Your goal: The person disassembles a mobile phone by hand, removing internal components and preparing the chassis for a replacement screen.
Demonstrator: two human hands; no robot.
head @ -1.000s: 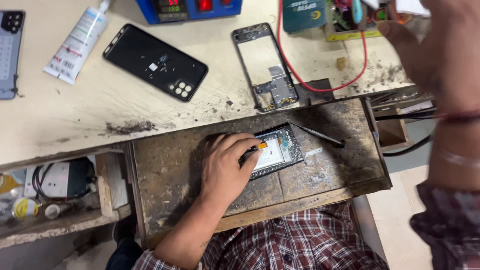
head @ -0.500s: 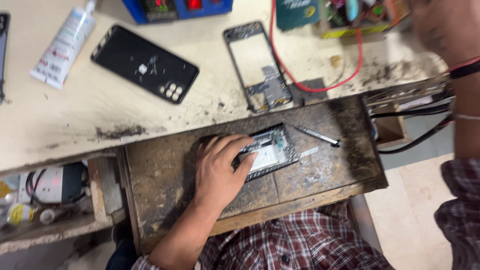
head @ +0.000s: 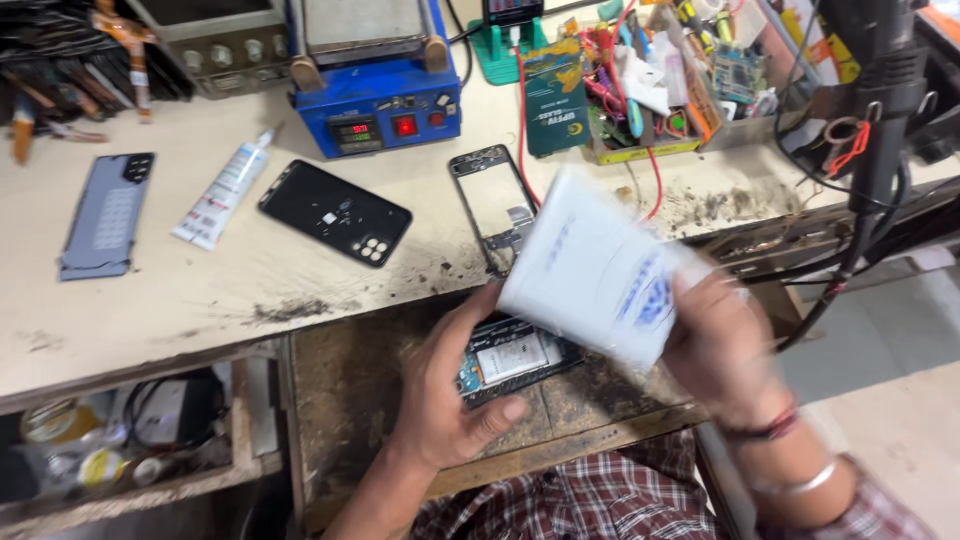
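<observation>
- Fingers of the left hand were curled around the near edge of the opened phone, thumb at its lower edge, pinning it to the dark pull-out work board.
- Right hand was clamped on a white packet with blue print, blurred by motion, held above the phone at about 1 o'clock from it.
- Judging by this, the step in hand was bringing the packet over to the opened phone; the next move would call for a steady left-hand hold while the packet was lowered or opened.
- Phone lay back-off and face down, with a pale label and bluish board parts showing, partly hidden by the packet.
- At 12 o'clock from it on the pale bench lay a bare phone frame; at 10 o'clock, a black back cover and a white tube.
</observation>
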